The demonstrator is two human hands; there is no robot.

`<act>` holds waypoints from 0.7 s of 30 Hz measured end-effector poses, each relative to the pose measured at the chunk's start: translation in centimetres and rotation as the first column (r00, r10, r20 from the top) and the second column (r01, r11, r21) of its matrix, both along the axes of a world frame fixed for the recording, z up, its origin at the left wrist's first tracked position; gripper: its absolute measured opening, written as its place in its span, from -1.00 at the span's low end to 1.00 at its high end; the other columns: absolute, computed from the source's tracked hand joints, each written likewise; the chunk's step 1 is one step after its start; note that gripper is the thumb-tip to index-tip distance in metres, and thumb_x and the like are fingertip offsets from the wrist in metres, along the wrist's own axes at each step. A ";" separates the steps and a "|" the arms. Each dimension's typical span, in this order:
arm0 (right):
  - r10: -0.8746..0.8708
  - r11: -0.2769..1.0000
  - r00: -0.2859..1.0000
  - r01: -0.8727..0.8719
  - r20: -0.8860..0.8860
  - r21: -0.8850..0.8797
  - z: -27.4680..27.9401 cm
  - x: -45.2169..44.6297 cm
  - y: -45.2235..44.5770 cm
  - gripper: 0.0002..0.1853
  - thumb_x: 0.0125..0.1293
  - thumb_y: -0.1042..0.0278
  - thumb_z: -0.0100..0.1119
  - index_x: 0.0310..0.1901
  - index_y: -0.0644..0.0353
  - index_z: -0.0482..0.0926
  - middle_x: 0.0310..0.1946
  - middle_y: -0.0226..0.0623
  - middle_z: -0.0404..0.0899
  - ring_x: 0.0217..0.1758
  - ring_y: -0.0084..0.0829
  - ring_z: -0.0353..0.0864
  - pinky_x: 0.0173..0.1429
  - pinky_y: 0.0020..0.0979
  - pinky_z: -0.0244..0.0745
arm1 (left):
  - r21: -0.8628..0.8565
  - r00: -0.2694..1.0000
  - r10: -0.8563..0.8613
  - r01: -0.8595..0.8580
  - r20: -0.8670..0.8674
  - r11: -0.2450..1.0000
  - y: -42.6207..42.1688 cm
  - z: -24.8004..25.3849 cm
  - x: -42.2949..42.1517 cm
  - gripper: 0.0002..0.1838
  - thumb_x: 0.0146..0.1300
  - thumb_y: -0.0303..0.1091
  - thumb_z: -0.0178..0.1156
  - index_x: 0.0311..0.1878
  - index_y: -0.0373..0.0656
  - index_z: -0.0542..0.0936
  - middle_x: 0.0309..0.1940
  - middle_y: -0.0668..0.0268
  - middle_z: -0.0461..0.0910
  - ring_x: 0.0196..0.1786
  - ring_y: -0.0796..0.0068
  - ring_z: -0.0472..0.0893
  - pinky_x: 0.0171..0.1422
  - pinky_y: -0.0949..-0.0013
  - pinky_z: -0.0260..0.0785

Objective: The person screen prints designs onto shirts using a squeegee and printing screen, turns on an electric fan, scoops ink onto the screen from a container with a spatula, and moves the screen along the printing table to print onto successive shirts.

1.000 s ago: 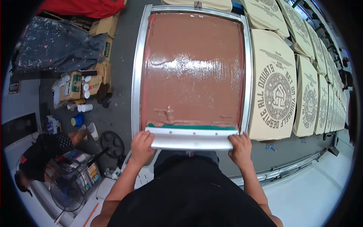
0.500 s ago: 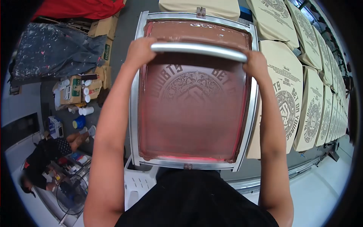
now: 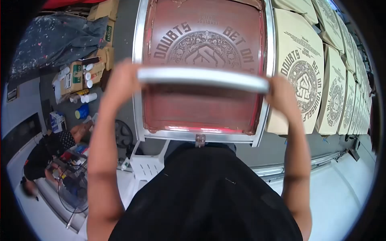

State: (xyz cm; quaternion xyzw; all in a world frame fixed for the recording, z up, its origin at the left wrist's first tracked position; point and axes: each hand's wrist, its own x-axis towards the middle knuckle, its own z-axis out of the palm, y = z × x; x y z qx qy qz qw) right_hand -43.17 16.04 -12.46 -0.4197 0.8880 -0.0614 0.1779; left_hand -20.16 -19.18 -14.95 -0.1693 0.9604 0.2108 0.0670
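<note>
Both of my hands grip a squeegee (image 3: 203,76) with a silvery, slightly curved handle, blurred by motion. My left hand (image 3: 125,80) is closed round its left end, my right hand (image 3: 281,93) round its right end. The squeegee spans the width of a metal-framed printing screen (image 3: 138,44) in front of my body. Whether its blade touches the mesh, I cannot tell. Brown ink (image 3: 148,127) lines the mesh edges. A round emblem with lettering (image 3: 205,50) shows through the mesh beyond the squeegee. The blade is mostly hidden under the handle.
Rows of beige printed shirts (image 3: 301,76) lie on boards to the right. A white plastic crate (image 3: 149,162) stands below the screen. At left are cardboard boxes (image 3: 76,76), a dark paint-spotted cloth (image 3: 60,44), a fan (image 3: 74,188) and another person (image 3: 44,160).
The squeegee, in both hands, has moved across the screen toward my body, uncovering more of the emblem. The view has shifted, so the screen sits higher in it.
</note>
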 end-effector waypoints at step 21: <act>0.014 0.971 0.988 -0.051 -0.156 -0.235 -7.6 3.1 2.5 -0.49 -0.27 0.60 0.26 -0.12 0.14 0.62 -0.20 -0.18 0.64 -0.06 -0.06 0.57 0.32 -0.02 0.37 | -0.085 0.950 -0.014 -0.013 -0.312 0.996 3.9 -7.3 3.6 -0.62 -0.22 -0.56 0.25 -0.19 -0.25 0.64 -0.13 0.09 0.65 -0.03 0.01 0.60 0.11 0.06 0.45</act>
